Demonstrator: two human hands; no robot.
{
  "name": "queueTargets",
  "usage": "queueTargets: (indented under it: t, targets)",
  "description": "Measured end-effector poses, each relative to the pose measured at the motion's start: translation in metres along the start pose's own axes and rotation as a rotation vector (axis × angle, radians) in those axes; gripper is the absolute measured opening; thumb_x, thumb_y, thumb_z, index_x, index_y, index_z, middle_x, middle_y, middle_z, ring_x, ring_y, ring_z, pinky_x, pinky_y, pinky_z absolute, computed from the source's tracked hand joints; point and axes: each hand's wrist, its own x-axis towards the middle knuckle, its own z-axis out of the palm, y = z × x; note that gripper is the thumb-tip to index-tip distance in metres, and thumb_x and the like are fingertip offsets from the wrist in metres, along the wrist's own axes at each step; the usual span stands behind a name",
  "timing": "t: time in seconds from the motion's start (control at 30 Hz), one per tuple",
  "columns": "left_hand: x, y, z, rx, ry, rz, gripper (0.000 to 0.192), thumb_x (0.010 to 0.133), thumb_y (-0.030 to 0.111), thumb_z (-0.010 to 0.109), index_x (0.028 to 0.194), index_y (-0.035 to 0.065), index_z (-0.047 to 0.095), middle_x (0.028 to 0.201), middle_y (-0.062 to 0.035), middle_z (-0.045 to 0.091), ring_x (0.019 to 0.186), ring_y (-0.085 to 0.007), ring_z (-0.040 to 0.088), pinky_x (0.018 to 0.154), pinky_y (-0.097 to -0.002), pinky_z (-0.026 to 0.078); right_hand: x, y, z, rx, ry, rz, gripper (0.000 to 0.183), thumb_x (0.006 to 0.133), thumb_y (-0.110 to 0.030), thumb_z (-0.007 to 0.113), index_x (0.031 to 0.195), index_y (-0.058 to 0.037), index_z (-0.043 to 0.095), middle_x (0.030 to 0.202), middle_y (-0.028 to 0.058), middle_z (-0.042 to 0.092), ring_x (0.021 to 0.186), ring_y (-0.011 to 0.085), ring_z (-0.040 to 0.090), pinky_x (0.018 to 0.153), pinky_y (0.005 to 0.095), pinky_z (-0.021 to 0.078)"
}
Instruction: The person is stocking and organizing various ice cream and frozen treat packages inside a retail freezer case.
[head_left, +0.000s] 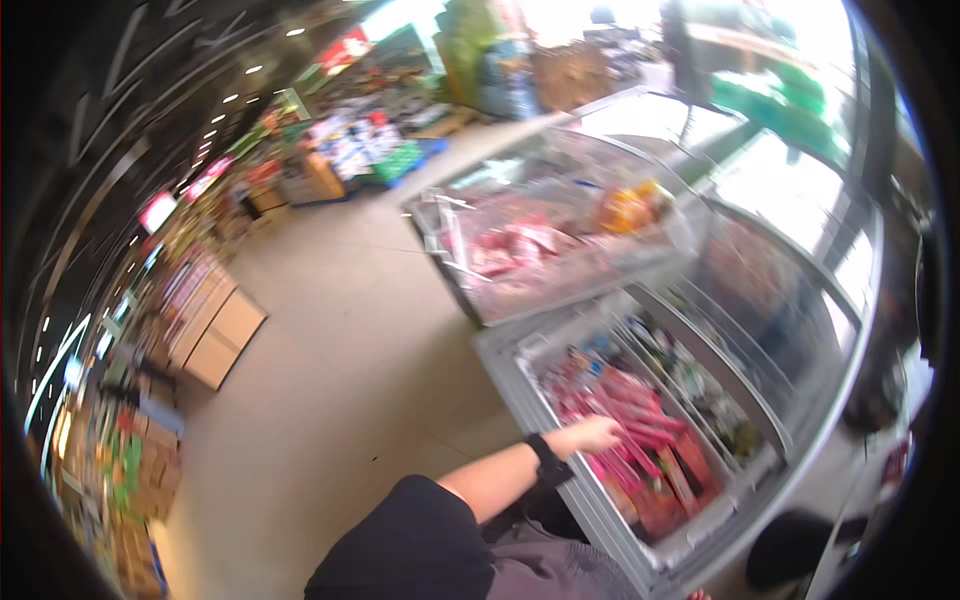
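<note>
My left hand (598, 433), with a dark watch (549, 459) on its wrist, reaches over the side wall into an open chest freezer (525, 394). Its fingers are curled at long pink plastic packets (636, 405); blur hides whether they grip one. Red flat packs (694, 463) lie in the same basket, nearer my body. Only a few fingertips of my right hand (698, 595) show at the bottom edge, outside the freezer, and what they touch is out of view.
A divider separates a second compartment of packets (686, 375). Beyond stands another display case (495, 300) with pink and orange packs inside. A glass lid (757, 300) rises on the right. Cartons (217, 330) and stacked goods (360, 150) line the floor (337, 337) to the left.
</note>
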Motion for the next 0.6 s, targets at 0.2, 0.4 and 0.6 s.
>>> queueTargets:
  t: [0.2, 0.4, 0.6]
  targets:
    - [-0.022, -0.010, -0.012, -0.035, 0.071, -0.054, 0.037, 0.080, 0.025, 0.053, 0.111, 0.0052, 0.054, 0.105, -0.0164, 0.059, 0.097, -0.0315, 0.056, 0.085, -0.0375, 0.044, 0.055, -0.023, 0.024, -0.282, -0.391, 0.105, 0.021, 0.085, -0.002, 0.050, 0.105, -0.0035, 0.047, 0.109, 0.0075, 0.053, 0.099, 0.0161, 0.050, 0.086, 0.0280, 0.0439]
    - [-0.080, -0.056, -0.035, -0.064, 0.164, -0.163, 0.036, 0.081, 0.025, 0.053, 0.112, 0.0071, 0.055, 0.103, -0.0168, 0.059, 0.095, -0.0313, 0.057, 0.084, -0.0368, 0.044, 0.069, -0.014, 0.051, -0.371, 0.003, 0.159, 0.025, 0.082, -0.004, 0.055, 0.106, -0.0028, 0.049, 0.095, 0.0064, 0.055, 0.083, 0.0150, 0.052, 0.072, 0.0234, 0.0457]
    - [-0.104, -0.081, -0.051, -0.002, 0.119, -0.188, 0.042, 0.081, 0.030, 0.053, 0.116, 0.0079, 0.052, 0.098, -0.0152, 0.062, 0.082, -0.0256, 0.061, 0.075, -0.0341, 0.048, 0.050, 0.013, 0.060, -0.297, 0.040, 0.086, 0.016, 0.080, -0.005, 0.058, 0.094, -0.0042, 0.050, 0.087, 0.0068, 0.054, 0.077, 0.0149, 0.051, 0.068, 0.0235, 0.0450]
